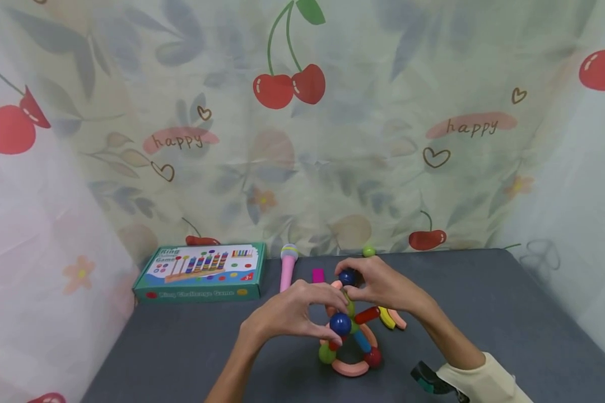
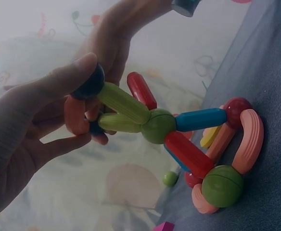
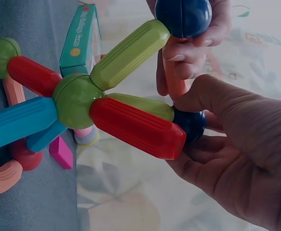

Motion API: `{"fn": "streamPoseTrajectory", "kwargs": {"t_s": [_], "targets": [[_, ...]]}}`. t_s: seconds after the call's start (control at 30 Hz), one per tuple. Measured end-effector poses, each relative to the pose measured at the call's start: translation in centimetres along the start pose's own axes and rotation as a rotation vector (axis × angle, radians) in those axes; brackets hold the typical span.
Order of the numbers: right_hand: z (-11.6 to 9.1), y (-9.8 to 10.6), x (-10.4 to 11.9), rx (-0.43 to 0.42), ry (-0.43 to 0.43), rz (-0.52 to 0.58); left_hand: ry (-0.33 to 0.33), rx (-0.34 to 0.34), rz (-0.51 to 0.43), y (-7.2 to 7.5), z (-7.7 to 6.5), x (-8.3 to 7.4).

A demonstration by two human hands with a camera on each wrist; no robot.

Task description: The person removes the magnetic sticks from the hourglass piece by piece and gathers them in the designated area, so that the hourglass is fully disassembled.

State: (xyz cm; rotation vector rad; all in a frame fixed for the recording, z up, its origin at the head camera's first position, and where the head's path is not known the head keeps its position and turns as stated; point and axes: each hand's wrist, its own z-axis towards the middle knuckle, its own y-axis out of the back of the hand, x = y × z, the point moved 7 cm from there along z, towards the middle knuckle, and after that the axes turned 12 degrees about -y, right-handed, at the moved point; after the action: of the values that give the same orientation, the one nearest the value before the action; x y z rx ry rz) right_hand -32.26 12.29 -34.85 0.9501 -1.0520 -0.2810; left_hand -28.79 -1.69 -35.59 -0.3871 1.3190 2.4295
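A magnetic ball-and-stick model stands on the table. Its base has curved salmon sticks (image 1: 350,368), a green ball (image 2: 223,186) and red balls (image 1: 372,357). Red and blue sticks (image 2: 200,119) rise from there to a central green ball (image 3: 78,100). Two light green sticks (image 3: 130,54) lead up to two dark blue balls, and a salmon stick (image 2: 75,115) spans between these. My left hand (image 1: 299,308) holds the nearer blue ball (image 1: 340,324) between thumb and fingers. The farther blue ball (image 1: 347,277) is pinched by my right hand (image 1: 380,282). One red stick (image 3: 138,126) juts out with a free end.
A green Ring Challenge Game box (image 1: 196,294) lies at the back left, beside a pink toy microphone (image 1: 286,274). Behind the model are a magenta block (image 1: 318,275) and a green ball (image 1: 368,251). A yellow stick (image 1: 386,318) lies to its right.
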Motion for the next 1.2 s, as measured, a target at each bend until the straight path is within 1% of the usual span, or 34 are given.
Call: {"fn": "streamPoseTrajectory", "kwargs": {"t_s": [0.13, 0.27, 0.43, 0.6, 0.7, 0.87, 1.0, 1.1, 1.2], "targets": [[0.0, 0.1, 0.0, 0.001, -0.007, 0.003, -0.005, -0.002, 0.009, 0.0, 0.0, 0.1], [0.0, 0.2, -0.2, -0.016, -0.019, -0.004, -0.016, -0.004, 0.006, 0.0, 0.0, 0.1], [0.1, 0.8, -1.1, -0.056, -0.086, -0.01, -0.025, -0.007, -0.001, -0.1, 0.0, 0.1], [-0.1, 1.5, -2.2, -0.073, -0.14, 0.025, -0.019, -0.001, 0.005, -0.2, 0.0, 0.0], [-0.2, 2.2, -3.2, -0.108, -0.176, 0.024, -0.013, 0.003, 0.003, -0.2, 0.1, 0.0], [0.3, 3.9, -6.0, -0.216, -0.247, -0.04, -0.007, 0.005, -0.001, -0.2, 0.0, 0.1], [0.7, 5.0, -9.2, -0.299, -0.323, -0.066, -0.006, 0.007, -0.008, -0.2, 0.0, 0.1], [1.3, 5.2, -11.9, -0.335, -0.385, -0.067, -0.012, 0.007, -0.016, -0.2, 0.1, 0.0], [2.0, 5.0, -14.6, -0.35, -0.433, -0.077, -0.015, 0.006, -0.015, -0.1, 0.0, -0.1]]}}
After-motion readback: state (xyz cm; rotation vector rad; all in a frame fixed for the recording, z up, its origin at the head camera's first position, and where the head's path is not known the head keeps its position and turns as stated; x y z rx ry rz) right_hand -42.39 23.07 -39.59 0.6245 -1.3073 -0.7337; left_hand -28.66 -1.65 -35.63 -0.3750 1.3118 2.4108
